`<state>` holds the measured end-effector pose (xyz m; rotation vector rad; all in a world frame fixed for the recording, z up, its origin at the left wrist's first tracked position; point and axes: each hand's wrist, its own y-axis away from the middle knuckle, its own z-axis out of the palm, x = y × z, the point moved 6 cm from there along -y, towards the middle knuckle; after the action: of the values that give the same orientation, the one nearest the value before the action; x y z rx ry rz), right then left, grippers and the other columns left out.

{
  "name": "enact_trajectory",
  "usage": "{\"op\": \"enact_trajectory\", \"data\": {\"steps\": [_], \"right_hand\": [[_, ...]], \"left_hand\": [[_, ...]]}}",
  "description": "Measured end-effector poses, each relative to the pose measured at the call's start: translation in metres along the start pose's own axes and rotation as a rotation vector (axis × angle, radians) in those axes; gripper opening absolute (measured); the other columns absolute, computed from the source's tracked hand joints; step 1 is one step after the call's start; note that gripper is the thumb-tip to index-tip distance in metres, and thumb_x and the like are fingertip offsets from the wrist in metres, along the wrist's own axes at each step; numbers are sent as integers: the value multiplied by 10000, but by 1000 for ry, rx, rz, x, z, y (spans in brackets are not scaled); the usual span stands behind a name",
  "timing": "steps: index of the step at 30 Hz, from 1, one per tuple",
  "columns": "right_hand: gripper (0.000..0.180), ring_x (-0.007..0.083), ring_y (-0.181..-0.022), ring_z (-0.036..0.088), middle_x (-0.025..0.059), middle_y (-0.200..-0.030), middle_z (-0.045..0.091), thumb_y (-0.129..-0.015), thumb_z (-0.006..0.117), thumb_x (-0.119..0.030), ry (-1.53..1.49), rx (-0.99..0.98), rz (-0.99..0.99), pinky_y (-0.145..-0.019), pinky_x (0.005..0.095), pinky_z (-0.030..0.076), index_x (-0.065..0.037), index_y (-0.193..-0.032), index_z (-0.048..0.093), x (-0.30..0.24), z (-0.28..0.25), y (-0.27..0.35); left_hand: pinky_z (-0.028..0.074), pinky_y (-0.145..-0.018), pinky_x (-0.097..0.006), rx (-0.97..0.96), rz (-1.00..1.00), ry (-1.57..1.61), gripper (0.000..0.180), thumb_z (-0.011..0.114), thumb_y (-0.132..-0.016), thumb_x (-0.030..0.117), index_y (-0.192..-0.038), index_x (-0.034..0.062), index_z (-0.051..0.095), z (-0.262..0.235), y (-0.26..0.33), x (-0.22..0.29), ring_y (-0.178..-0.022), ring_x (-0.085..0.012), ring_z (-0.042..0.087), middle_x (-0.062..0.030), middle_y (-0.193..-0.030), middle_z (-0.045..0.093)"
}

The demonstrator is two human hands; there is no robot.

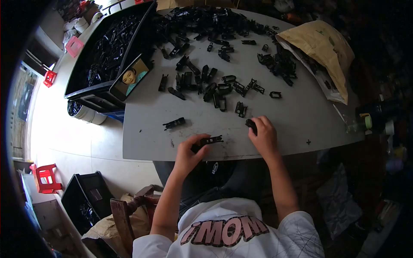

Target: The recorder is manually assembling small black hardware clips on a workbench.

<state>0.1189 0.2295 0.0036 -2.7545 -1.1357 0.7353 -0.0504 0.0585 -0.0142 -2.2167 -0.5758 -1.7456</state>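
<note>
Near the front edge of the grey table (146, 142), my left hand (187, 155) is closed round a long black plastic part (212, 140) with small slots, its forked end pointing right. To the right, my right hand (265, 137) pinches a small, dark, rounded black piece (251, 125) between thumb and fingers; its lower part is hidden. The two held pieces are apart. A similar long black part (174, 124) lies just beyond my left hand. Beyond my right hand stands a slotted black frame (241, 109), at the near side of a loose group of black parts (188, 80).
A big black crate (92, 91) full of black parts stands at the left, a phone (130, 77) leaning on it. More parts heap up at the far side (206, 19). An open paper sack (331, 45) lies at the right. Another crate (100, 189) is on the floor.
</note>
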Motion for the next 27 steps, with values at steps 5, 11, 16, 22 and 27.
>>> {"op": "enact_trajectory", "data": {"steps": [5,11,16,22,27], "right_hand": [[262,299,-870,582,127,-951,564,-698,657,-39,-370,-179,-194,-745,367,488,-9,-950,593,-53,-3,8],[291,294,-869,572,118,-948,546,-673,672,-13,-367,-272,-316,-746,354,488,4,-952,589,-83,5,12],[312,292,-889,565,123,-966,538,-670,678,12,-315,-274,-360,-755,360,481,10,-970,591,-92,12,21],[217,169,-764,575,76,-873,557,-713,719,-16,-642,-310,-107,-649,289,464,22,-883,590,-71,10,27],[189,74,-661,529,27,-772,548,-736,745,-66,-771,-447,-29,-558,226,420,6,-796,581,-59,14,41]], "left_hand": [[465,-799,-270,-41,-58,-72,300,631,-781,13,-1081,22,627,7,-1,-1,-862,-125,591,-83,-969,666],[476,-798,-281,-106,-51,-51,320,630,-781,10,-1100,22,617,11,0,1,-867,-139,614,-118,-954,671],[499,-712,-290,-84,104,-112,329,640,-776,36,-1104,41,617,15,1,6,-761,-208,653,-134,-877,671],[497,-717,-295,-6,82,143,341,648,-784,30,-1123,28,607,16,4,9,-756,-195,646,-137,-888,669],[484,-753,-272,-129,123,118,283,628,-804,19,-1087,22,620,25,15,17,-826,-152,633,-116,-927,670]]}}
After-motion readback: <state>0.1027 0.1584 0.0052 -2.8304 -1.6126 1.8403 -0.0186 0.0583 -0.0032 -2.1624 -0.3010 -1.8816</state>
